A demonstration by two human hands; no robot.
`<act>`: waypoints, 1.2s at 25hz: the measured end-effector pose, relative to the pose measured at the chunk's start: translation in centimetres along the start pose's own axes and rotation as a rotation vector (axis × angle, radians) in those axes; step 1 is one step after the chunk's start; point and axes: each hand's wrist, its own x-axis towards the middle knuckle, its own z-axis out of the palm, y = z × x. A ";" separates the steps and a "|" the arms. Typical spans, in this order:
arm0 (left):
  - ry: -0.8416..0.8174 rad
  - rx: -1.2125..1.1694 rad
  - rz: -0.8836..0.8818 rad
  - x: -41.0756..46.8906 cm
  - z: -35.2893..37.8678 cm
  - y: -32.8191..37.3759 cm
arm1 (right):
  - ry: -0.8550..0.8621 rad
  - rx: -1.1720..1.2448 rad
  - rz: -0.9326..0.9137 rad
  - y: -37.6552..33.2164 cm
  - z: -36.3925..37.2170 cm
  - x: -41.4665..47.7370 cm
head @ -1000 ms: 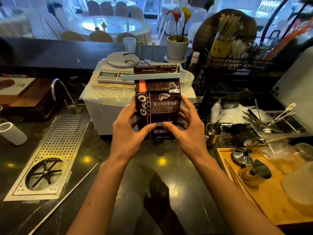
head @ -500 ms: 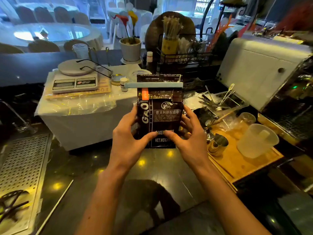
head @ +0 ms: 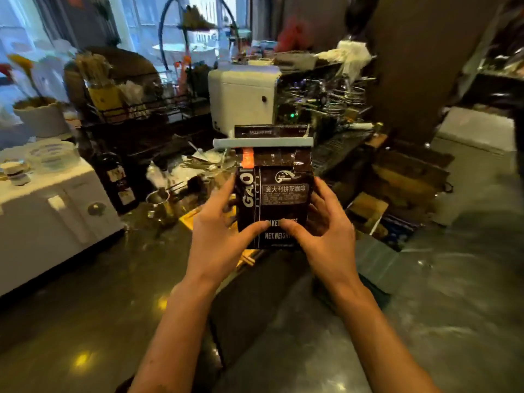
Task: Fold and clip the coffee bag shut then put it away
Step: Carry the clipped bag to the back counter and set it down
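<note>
A dark brown coffee bag (head: 279, 194) with white lettering is held upright in front of me, above the edge of the dark counter. A pale blue-grey sealing clip (head: 263, 142) runs across its folded top, with a strip of bag sticking up above it. My left hand (head: 218, 231) grips the bag's left side, thumb on the front. My right hand (head: 326, 228) grips the right side the same way. Both thumbs press on the lower front of the bag.
A white cabinet (head: 51, 211) stands on the dark counter (head: 85, 307) at left, with a dark bottle (head: 116, 177) and a metal jug (head: 160, 202) beside it. A white machine (head: 241, 97) and an espresso machine (head: 326, 103) stand behind. Floor and boxes (head: 402, 177) lie to the right.
The view has swung to the right with the bag held in both hands. The scale and sink have left the view, and the floor at the right has come in. The grip is unchanged.
</note>
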 end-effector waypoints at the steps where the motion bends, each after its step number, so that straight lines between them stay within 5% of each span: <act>1: -0.050 -0.028 0.021 0.0 2.5 1.0 | 0.049 -0.015 0.013 0.1 -2.8 -0.7; 12: -0.538 -0.259 0.183 -2.5 23.1 10.2 | 0.568 -0.329 0.123 -1.9 -23.8 -9.8; 20: -0.730 -0.378 0.250 -0.9 27.8 10.4 | 0.754 -0.464 0.164 -1.8 -25.6 -10.4; 30: -0.765 -0.454 0.197 5.3 28.6 5.3 | 0.810 -0.477 0.202 1.3 -21.6 -5.3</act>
